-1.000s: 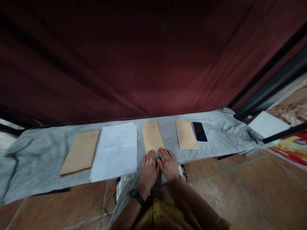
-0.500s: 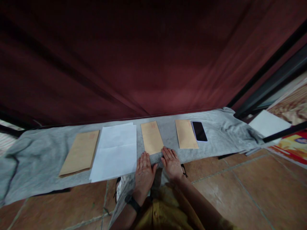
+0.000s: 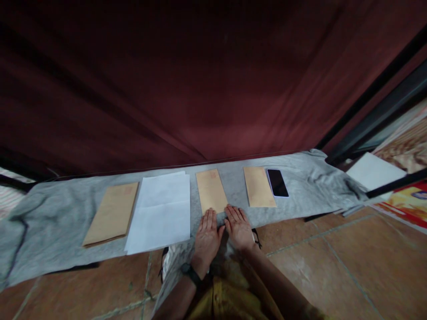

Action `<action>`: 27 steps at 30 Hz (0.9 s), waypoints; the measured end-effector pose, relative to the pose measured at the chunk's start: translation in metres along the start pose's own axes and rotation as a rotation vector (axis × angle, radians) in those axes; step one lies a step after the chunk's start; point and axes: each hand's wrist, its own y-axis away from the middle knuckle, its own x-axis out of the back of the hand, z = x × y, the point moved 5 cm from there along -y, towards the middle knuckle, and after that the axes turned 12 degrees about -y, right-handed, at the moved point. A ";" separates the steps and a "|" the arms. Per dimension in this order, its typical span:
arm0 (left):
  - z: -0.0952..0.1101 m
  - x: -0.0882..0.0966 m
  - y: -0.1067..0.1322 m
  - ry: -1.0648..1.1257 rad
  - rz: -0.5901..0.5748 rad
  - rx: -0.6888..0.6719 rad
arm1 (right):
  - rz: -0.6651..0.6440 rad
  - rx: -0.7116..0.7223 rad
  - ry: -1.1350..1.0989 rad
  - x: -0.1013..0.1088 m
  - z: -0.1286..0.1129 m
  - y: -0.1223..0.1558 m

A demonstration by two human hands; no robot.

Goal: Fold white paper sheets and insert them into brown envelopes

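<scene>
A brown paper envelope [image 3: 212,189] lies flat on the grey cloth in front of me. My left hand [image 3: 207,238] rests with its fingers stretched out over the envelope's near edge. Beside it, my right hand [image 3: 239,227] lies flat, fingertips at the near right corner of the same envelope. Neither hand grasps anything. Left of the envelope is a small stack of white paper sheets [image 3: 163,209] with a crease across the middle. Farther left sits a thicker stack of brown envelopes [image 3: 111,211]. A single brown envelope [image 3: 259,186] lies to the right.
A smartphone [image 3: 277,182] lies against the right envelope. Grey cloth [image 3: 310,186] covers the narrow bench. A dark red curtain [image 3: 213,111] hangs behind it, with dark metal bars [image 3: 367,115] at the right. Below is a tiled floor [image 3: 310,262]; a red and yellow package [image 3: 410,202] lies far right.
My left hand has slid right and slightly forward, so its fingertips now overlap the middle envelope's near edge. The right hand and the papers stay in place.
</scene>
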 end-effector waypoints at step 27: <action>-0.002 0.005 -0.006 -0.038 -0.024 0.036 | 0.184 -0.629 -0.614 0.000 0.029 -0.053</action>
